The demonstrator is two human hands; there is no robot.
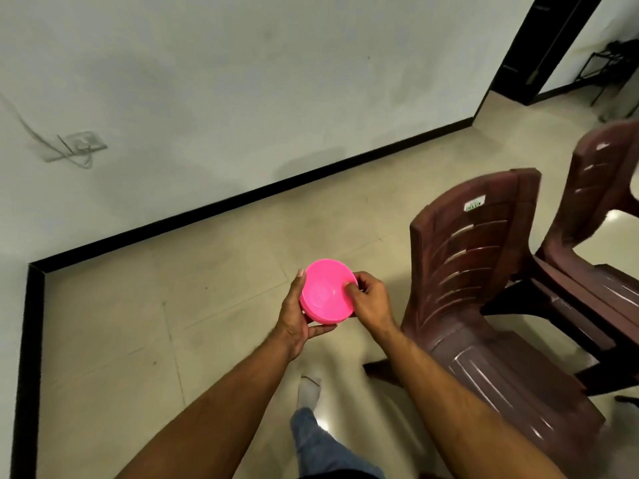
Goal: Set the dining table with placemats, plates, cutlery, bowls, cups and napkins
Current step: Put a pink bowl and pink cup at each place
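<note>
A small stack of bright pink plastic bowls [326, 293] is held in front of me above the floor, tilted so that the inside of the top bowl faces me. My left hand [294, 314] grips the stack from the left and underneath, thumb up along the rim. My right hand [371, 299] pinches the right rim of the top bowl, thumb inside it. No dining table is in view.
Two brown plastic chairs [484, 271] stand close on the right, one behind the other [605, 188]. A white wall with a black skirting [242, 198] runs along the left and back. Beige tiled floor [155, 323] lies below. An open doorway [560, 57] is at the top right.
</note>
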